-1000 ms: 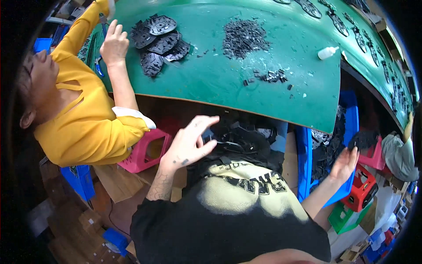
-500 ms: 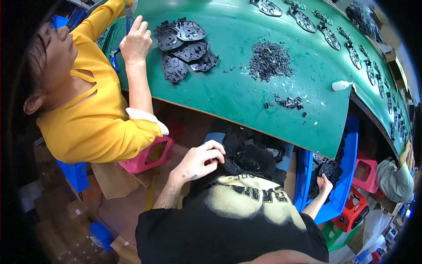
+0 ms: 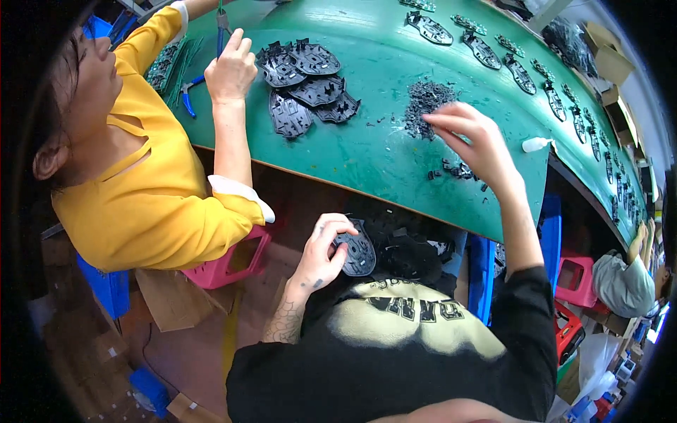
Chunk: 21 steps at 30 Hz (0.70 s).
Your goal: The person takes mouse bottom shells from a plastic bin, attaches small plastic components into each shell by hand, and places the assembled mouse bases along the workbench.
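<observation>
My left hand (image 3: 322,252) is closed on the edge of a black plastic shell panel (image 3: 358,252), held low over my lap below the table edge. Stretched over the green table, my right hand (image 3: 479,144) has its fingertips drawn together at the pile of small black plastic parts (image 3: 427,96). Whatever lies between those fingertips is too small to make out. Beneath this hand sits a smaller cluster of black pieces (image 3: 462,169), partly covered by it. More dark parts (image 3: 412,257) rest in my lap beside the panel.
Stacked black shell panels (image 3: 310,92) lie at the table's left. A co-worker in yellow (image 3: 155,190) holds pliers there. Rows of shells and green circuit boards (image 3: 522,74) line the far right; a white bottle (image 3: 536,144) lies near the corner. A blue crate (image 3: 482,278) stands at lower right.
My right hand has come up from the blue crate to the small-parts pile on the table. The panel in my left hand now shows its broad face.
</observation>
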Tool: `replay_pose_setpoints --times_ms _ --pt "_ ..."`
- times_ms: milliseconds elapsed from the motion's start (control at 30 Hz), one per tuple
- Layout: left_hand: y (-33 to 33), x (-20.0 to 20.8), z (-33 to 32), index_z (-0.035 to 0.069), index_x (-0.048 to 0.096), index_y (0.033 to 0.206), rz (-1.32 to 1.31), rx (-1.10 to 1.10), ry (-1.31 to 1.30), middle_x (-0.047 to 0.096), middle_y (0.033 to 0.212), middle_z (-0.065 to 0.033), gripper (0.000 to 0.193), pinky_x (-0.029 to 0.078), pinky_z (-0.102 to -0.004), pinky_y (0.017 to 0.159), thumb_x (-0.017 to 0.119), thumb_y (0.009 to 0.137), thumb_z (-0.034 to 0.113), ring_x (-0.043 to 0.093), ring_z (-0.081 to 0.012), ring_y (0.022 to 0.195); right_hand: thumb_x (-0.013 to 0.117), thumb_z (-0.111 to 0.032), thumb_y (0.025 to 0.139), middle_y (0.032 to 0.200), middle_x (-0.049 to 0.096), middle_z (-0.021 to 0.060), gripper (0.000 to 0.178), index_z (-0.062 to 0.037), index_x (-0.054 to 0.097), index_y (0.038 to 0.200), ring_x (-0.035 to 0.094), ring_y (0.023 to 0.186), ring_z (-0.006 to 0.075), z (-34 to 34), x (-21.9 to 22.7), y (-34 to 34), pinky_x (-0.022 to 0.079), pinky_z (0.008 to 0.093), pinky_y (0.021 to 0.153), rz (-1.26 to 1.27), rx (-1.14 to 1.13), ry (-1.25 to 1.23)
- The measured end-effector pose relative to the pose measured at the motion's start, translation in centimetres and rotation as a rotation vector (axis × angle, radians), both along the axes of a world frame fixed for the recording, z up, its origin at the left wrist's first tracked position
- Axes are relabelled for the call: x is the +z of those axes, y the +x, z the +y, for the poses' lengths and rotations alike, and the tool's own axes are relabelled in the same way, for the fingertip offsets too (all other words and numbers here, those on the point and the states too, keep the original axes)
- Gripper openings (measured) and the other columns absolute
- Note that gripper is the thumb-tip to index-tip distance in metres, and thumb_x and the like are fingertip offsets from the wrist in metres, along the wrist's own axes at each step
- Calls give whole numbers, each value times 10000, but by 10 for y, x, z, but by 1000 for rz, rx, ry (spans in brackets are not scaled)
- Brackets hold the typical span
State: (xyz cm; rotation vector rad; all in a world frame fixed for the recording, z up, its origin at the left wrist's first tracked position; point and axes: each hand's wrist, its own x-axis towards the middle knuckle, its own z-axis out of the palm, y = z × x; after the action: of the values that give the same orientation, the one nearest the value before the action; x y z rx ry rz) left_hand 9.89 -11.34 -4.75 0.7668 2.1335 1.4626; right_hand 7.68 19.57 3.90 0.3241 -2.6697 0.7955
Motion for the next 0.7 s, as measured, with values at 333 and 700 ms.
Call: replay_pose_setpoints --times_ms 333,700 --pt "29 -28 -14 -10 410 1293 -700 29 543 506 1227 -124 463 395 -313 962 528 846 1 504 -174 1110 642 -111 731 819 595 42 66 -81 672 781 576 825 234 1 -38 -58 490 330 725 -27 222 303" --pt "1 23 13 -35 503 1166 -362 171 367 590 1058 -79 324 424 -289 895 515 846 19 550 -143 970 629 78 763 838 651 101 131 38 643 888 655 751 176 -34 -3 35 511 229 621 -267 -89 -872"
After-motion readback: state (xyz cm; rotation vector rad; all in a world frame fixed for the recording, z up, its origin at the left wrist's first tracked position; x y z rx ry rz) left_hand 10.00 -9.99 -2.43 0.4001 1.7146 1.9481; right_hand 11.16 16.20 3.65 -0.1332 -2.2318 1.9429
